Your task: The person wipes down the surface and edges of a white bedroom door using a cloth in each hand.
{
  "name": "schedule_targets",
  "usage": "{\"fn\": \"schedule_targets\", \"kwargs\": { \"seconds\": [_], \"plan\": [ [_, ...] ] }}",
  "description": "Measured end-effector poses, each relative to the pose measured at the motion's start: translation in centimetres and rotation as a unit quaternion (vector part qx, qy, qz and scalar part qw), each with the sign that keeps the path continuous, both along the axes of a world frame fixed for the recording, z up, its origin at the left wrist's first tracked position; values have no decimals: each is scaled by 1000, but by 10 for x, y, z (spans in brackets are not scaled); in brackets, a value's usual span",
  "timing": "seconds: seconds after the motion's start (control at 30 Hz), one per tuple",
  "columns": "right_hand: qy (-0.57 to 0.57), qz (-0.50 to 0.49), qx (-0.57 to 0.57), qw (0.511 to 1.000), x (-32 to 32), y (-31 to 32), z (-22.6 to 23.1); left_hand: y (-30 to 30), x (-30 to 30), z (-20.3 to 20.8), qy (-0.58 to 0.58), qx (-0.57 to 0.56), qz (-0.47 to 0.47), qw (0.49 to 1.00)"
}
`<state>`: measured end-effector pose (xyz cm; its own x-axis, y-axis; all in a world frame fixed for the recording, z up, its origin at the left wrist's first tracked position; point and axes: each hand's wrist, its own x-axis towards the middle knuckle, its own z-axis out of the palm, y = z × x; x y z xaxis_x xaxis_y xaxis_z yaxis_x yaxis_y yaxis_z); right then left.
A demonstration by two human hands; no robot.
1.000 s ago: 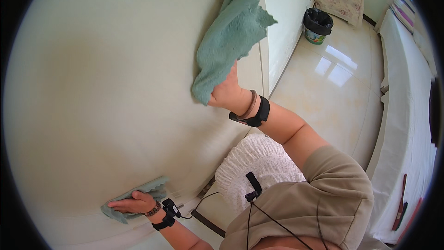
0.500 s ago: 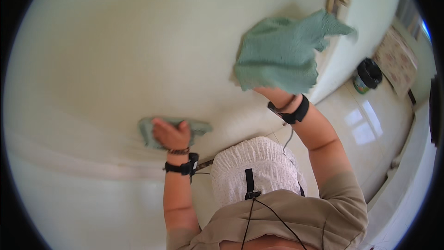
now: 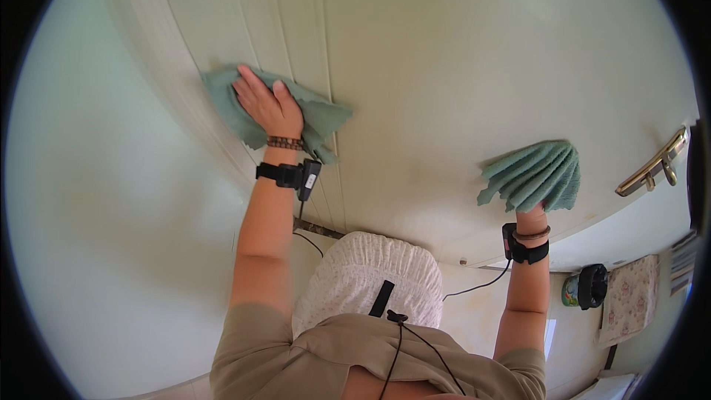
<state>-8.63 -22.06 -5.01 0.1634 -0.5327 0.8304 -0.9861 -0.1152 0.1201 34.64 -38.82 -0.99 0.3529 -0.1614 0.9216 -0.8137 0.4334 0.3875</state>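
A green cloth (image 3: 318, 115) lies partly spread against the pale door, over its grooved strip. My left hand (image 3: 270, 107) holds it there, palm down, with its fingers close together and its thumb slightly apart. Farther right, a second green cloth (image 3: 533, 174) fans out in folds over my right hand (image 3: 532, 215). That hand is closed on it, though most of its fingers are hidden under the folds. Both cloths have ragged edges.
The pale door (image 3: 429, 89) has a metal handle (image 3: 652, 163) at its right side. A bin (image 3: 591, 287) with a black liner stands on the floor at the lower right, beside a flowered cloth cover (image 3: 629, 296). A cable (image 3: 480, 290) trails from my right wrist.
My view has turned left. My left hand has gone up the door with its cloth, onto the grooves. My right hand has come lower, and its cloth has gathered into folds.
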Motion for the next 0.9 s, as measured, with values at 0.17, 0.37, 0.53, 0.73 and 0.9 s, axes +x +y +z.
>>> {"fn": "schedule_targets", "kwargs": {
  "seconds": [0.17, 0.37, 0.53, 0.73, 0.9],
  "plan": [
    [10, -1, 14, 1000, -3, 3, -2, -34, 4, -131, 302, 80, -123, 942],
    [21, -16, 38, 999, -10, 8, -8, -19, 28, 57, -78, -18, -34, 996],
    [26, -24, 48, 998, -11, 13, -8, -28, 54, 43, -64, -37, -33, 997],
    [25, -28, 55, 998, -8, 15, -5, -21, 45, -150, 23, 132, -21, 991],
    [28, -33, 54, 998, -8, 17, -5, -5, 72, -96, -14, 43, 105, 993]
  ]
}}
